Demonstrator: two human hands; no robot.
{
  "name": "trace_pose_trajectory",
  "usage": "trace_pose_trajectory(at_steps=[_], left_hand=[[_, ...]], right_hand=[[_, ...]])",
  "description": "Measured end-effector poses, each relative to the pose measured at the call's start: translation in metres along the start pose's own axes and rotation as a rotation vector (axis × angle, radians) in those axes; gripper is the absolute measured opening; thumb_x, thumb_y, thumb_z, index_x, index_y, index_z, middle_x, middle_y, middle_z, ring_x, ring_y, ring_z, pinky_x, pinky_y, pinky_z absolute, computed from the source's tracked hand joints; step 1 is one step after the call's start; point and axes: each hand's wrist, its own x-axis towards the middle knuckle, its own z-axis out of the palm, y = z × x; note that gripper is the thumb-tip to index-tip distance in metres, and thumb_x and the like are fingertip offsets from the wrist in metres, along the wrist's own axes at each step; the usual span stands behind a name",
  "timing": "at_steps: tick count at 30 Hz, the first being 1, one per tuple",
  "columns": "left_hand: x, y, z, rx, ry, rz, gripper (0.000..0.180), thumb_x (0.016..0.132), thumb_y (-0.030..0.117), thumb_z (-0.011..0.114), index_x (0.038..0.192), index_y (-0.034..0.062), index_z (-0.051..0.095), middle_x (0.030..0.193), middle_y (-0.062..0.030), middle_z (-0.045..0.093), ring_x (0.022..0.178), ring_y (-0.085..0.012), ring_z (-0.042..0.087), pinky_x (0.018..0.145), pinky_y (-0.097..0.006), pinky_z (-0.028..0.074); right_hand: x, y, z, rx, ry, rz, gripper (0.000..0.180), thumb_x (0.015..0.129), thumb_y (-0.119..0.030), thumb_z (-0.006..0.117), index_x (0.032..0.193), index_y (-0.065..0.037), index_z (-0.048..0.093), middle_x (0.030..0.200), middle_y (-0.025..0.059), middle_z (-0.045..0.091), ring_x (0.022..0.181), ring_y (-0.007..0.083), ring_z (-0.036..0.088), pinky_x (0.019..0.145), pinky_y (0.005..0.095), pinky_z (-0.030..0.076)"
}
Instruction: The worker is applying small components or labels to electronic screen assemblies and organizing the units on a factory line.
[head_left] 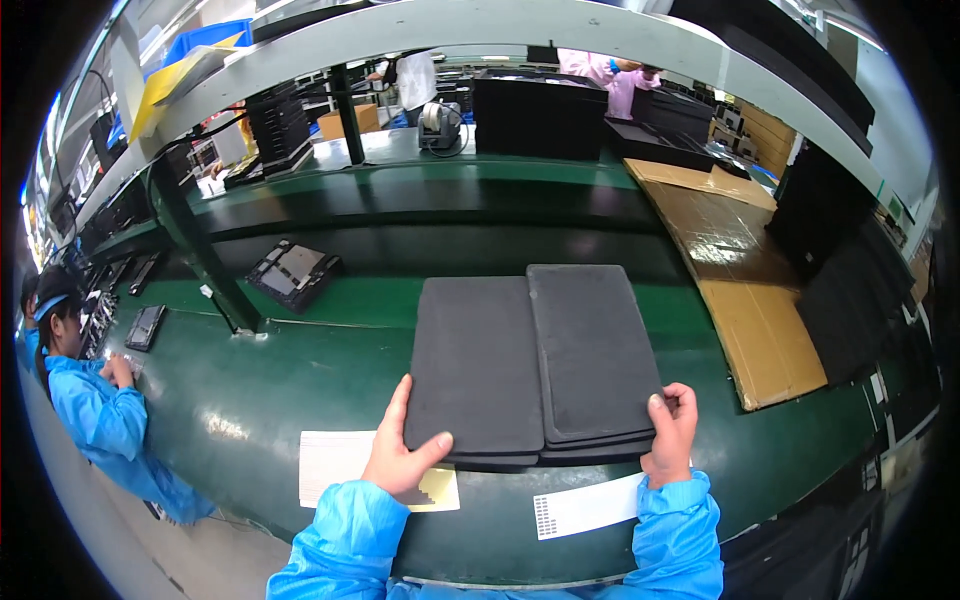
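The person is standing at a long green tabletop (300, 380) and is gripping a stack of dark grey foam pads (535, 360) at its near edge. The left hand (403, 450) is closing on the near left corner, thumb lying on top of the left pad and fingers running up its left side. The right hand (672, 430) is clamping the near right corner, thumb on top and fingers curling around the edge. The stack is sitting near the middle of the tabletop, directly in front of the person; its top layer is showing as two pads side by side, the right one lying slightly higher and reaching a little farther away. Thin edges of more pads are showing beneath them at the near side.

A white paper sheet (335, 465) is lying on the tabletop just left of the left hand, with a yellowish label (440, 490) partly under that hand. Another white printed slip (585, 507) is lying near the right wrist. To the right, flattened brown cardboard (745, 290) is stretching away toward the far side. Farther left, a dark tray (293, 272) is resting on the tabletop, and a co-worker in a blue coat (95, 415) is working at the far left edge. Black stacks (540, 115) are standing on the far shelf.
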Motion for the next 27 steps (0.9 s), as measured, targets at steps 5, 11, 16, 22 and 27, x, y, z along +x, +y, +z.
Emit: trace_pose_trajectory(at_steps=[5, 11, 16, 22, 27], left_hand=[[-0.007, 0.012, -0.006, 0.121, -0.012, -0.059, 0.095, 0.073, 0.014, 0.075, 0.145, -0.0031, 0.015, 0.141, -0.0221, 0.033, 0.129, -0.0288, 0.037, 0.107, -0.036, 0.030], [-0.011, -0.002, -0.006, 0.248, -0.034, -0.011, 0.095, 0.076, 0.025, 0.075, 0.144, -0.0043, 0.016, 0.146, -0.0252, 0.023, 0.137, -0.0333, 0.023, 0.112, -0.038, 0.020], [-0.013, -0.005, -0.004, 0.161, 0.017, 0.007, 0.092, 0.078, 0.029, 0.072, 0.142, -0.0073, 0.016, 0.145, -0.0264, 0.024, 0.137, -0.0334, 0.023, 0.111, -0.037, 0.022], [-0.007, 0.002, -0.010, 0.063, -0.014, -0.151, 0.080, 0.080, 0.022, 0.071, 0.139, -0.0096, 0.026, 0.143, -0.0238, 0.028, 0.131, -0.0286, 0.034, 0.108, -0.034, 0.029], [-0.006, -0.011, -0.017, 0.070, -0.029, -0.120, 0.086, 0.078, 0.027, 0.071, 0.139, -0.0101, 0.024, 0.143, -0.0263, 0.027, 0.132, -0.0332, 0.033, 0.109, -0.036, 0.028]], right_hand=[[-0.007, 0.001, 0.006, -0.146, -0.096, -0.104, 0.044, 0.073, -0.004, 0.063, 0.114, -0.004, 0.046, 0.107, 0.0062, 0.049, 0.101, 0.0163, 0.046, 0.092, 0.0317, 0.036], [-0.008, 0.006, 0.001, -0.232, -0.102, -0.110, 0.049, 0.076, -0.010, 0.057, 0.123, -0.004, 0.043, 0.116, 0.0073, 0.045, 0.106, 0.0191, 0.042, 0.098, 0.0343, 0.031], [-0.004, 0.008, -0.016, -0.047, -0.074, 0.108, 0.040, 0.092, -0.025, 0.051, 0.127, -0.007, 0.044, 0.120, 0.0055, 0.049, 0.113, 0.0180, 0.046, 0.099, 0.0326, 0.035], [-0.007, -0.004, -0.016, -0.045, -0.145, 0.228, 0.042, 0.092, -0.027, 0.053, 0.128, -0.006, 0.044, 0.127, 0.0092, 0.046, 0.117, 0.0219, 0.044, 0.098, 0.0357, 0.036], [-0.016, -0.008, -0.002, -0.189, -0.071, 0.271, 0.055, 0.093, -0.039, 0.051, 0.133, -0.004, 0.040, 0.134, 0.0123, 0.041, 0.116, 0.0256, 0.043, 0.098, 0.0353, 0.034]])
